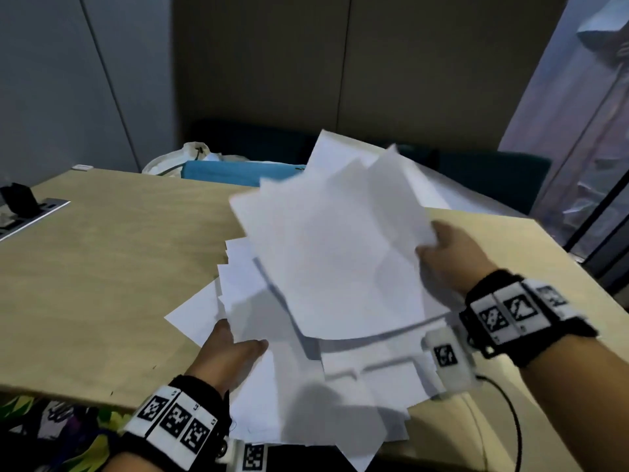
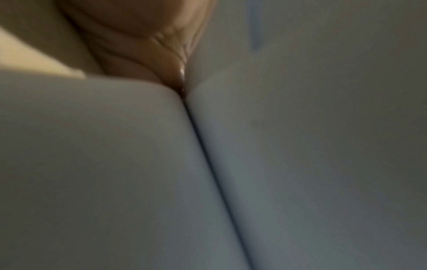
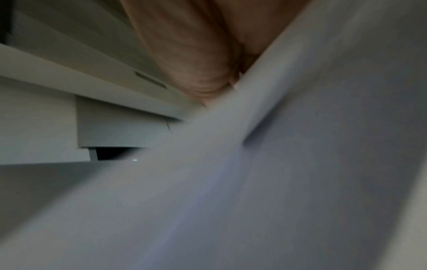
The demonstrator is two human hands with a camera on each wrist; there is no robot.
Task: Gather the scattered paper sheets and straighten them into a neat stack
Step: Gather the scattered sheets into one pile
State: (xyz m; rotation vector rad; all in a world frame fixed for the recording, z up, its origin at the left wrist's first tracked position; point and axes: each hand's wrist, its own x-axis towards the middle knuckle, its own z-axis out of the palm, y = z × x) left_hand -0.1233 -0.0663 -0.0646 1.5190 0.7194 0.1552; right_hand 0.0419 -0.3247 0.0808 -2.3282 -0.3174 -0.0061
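We hold a loose bundle of sheets (image 1: 337, 253) up off the table (image 1: 102, 267) with our right hand (image 1: 449, 257), fingers and thumb pinched on the bundle's right edge. The bundle is tilted, its far corners fanned out unevenly above the table's far edge. In the right wrist view the fingers (image 3: 189, 54) press against blurred white paper (image 3: 277, 164), which fills most of that picture.

Our left hand (image 1: 228, 352) lies at the left side of the pile (image 1: 340, 386) that rests on the table by the near edge. The thumb sits on top of the paper and the fingers are hidden under or behind the sheets, so we seem to grip a few of them there, though how many we cannot tell. The left wrist view shows only the hand (image 2: 143, 45) wedged between two pale paper surfaces (image 2: 300, 146).

The pile is untidy: corners stick out toward the left and toward the near edge, and one corner hangs past that edge. Both wrists carry black bands with printed markers.

Near the table's far left corner lies a grey power strip (image 1: 30, 216) with a black plug in it. Beyond the far edge we see a blue folder (image 1: 238, 172) and a white bag (image 1: 177, 158).
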